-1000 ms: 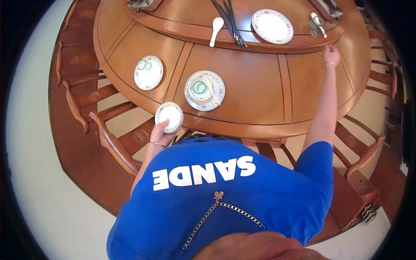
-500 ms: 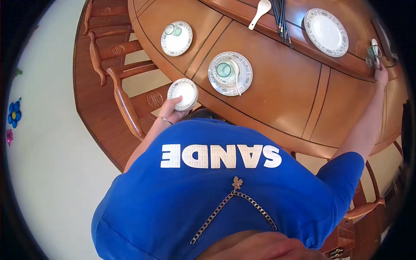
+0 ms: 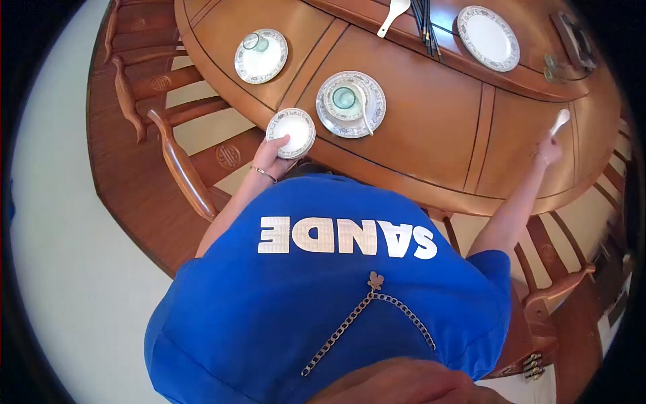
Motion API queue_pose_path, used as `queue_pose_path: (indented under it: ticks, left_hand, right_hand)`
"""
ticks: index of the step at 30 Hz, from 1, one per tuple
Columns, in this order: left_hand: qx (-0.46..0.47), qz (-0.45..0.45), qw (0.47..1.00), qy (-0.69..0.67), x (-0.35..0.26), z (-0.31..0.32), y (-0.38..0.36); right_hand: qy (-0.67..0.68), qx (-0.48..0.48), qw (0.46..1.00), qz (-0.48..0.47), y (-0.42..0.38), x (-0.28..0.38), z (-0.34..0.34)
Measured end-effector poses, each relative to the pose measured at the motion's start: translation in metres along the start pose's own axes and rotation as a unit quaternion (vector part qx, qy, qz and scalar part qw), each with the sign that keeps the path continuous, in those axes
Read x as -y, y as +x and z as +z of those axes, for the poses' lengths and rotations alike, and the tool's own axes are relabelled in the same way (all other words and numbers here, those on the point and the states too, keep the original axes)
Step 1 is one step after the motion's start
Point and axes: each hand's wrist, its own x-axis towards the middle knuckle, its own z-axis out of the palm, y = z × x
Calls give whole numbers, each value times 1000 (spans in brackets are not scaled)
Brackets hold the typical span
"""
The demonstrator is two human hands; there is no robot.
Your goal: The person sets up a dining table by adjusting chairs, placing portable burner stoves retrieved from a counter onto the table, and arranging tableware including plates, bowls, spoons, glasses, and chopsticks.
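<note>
A small stack of white patterned dishes (image 3: 296, 132) rests in my left hand (image 3: 269, 156), with the thumb over the top one, just off the table's near edge. My right hand (image 3: 550, 151) grips a white spoon (image 3: 560, 122) over the right part of the wooden table (image 3: 417, 128). Between the hands sits a place setting: a patterned plate (image 3: 325, 120) bearing a bowl, a green glass (image 3: 344, 98) and a white spoon (image 3: 367, 116). Farther left a plate (image 3: 264, 64) holds another glass (image 3: 251, 42).
On the raised inner part of the table lie a white spoon (image 3: 393, 15), black chopsticks (image 3: 426, 27) and a large plate (image 3: 489, 39). Small glasses (image 3: 554, 69) stand near a dark object (image 3: 572, 40) at the right. Wooden chairs (image 3: 180, 165) line the near side.
My right hand has moved back toward me from beside the glasses, now with the spoon clear of them. My left hand still holds the dishes, and the view has shifted slightly.
</note>
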Motion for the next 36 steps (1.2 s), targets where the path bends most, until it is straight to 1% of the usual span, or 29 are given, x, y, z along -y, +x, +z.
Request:
queue_pose_path:
  ticks: [1,2,3,4,5,6,7,8,9,10,12,14,15,16,18,19,20,22,23,26,27,29,30,31,32,33,34,35,36]
  left_hand:
    - [23,-9,999,-20,2,-12,10]
    - [32,-15,999,-26,1,-11,10]
    - [38,-14,999,-26,-1,-7,7]
    - [44,-13,999,-26,-1,-7,5]
    - [62,-6,997,-35,2,-15,12]
    - [69,-11,997,-38,2,-18,14]
    - [67,-13,997,-33,2,-21,16]
    - [65,-15,997,-27,1,-23,17]
    - [63,-14,998,-18,0,-22,17]
    - [71,-20,997,-17,0,-24,18]
    - [85,-29,996,-25,0,-30,24]
    - [100,-39,994,-27,-1,-33,24]
    - [108,-45,993,-31,-2,-32,25]
    - [121,-48,991,-27,-3,-33,27]
    - [136,-49,989,-33,-4,-38,28]
    - [118,-49,992,-22,-5,-39,28]
    - [128,-47,990,-21,-7,-36,25]
    - [87,-39,995,-17,-9,-32,16]
    - [97,-41,994,-12,-11,-34,16]
    - [95,-42,994,-16,-13,-32,17]
    - [89,-33,995,-12,-13,-34,22]
    - [74,-26,997,-10,-16,-28,19]
    - [62,-22,998,-8,-18,-25,18]
    - [39,-21,999,-15,-20,-22,20]
    - [35,-19,999,-11,-21,-18,22]
    - [50,-20,998,-16,-22,-16,23]
    - [61,-20,998,-22,-24,-15,23]
    - [65,-12,998,-23,-24,-14,26]
    - [65,-3,998,-27,-23,-16,29]
  right_hand:
    - [63,40,997,14,-44,18,-26]
    - [39,24,999,-23,-82,29,-39]
    - [120,21,993,0,-121,40,-48]
    - [150,80,985,28,-156,51,-62]
    - [79,85,993,-26,-188,66,-72]
    - [85,69,993,-38,-217,56,-60]
    - [109,120,986,-30,-249,74,-69]
    - [153,151,977,9,-281,117,-94]
    - [105,170,980,-15,-312,133,-104]
    - [64,195,978,-40,-335,139,-96]
    - [65,158,983,-61,-362,143,-83]
    - [62,208,976,4,-374,152,-81]
    - [64,151,986,-33,-381,157,-79]
    - [47,168,984,-35,-384,159,-79]
    - [51,136,988,-53,-387,162,-74]
    - [44,141,988,-51,-386,160,-71]
    - [46,131,989,-52,-382,162,-71]
    - [57,165,984,-27,-377,167,-74]
    - [37,166,985,-31,-371,170,-75]
    - [48,162,985,-28,-334,169,-76]
    - [68,146,987,-21,-314,174,-80]
    - [116,99,988,6,-256,177,-80]
    - [124,55,990,-29,-217,158,-62]
    - [154,29,987,-22,-186,183,-78]
    - [89,26,995,-37,-145,186,-79]
    - [132,-27,988,-73,-107,177,-64]
    - [38,-87,978,-185,-70,186,-67]
    - [39,-89,972,-213,-31,179,-53]
    - [43,-80,980,-179,-5,186,-46]
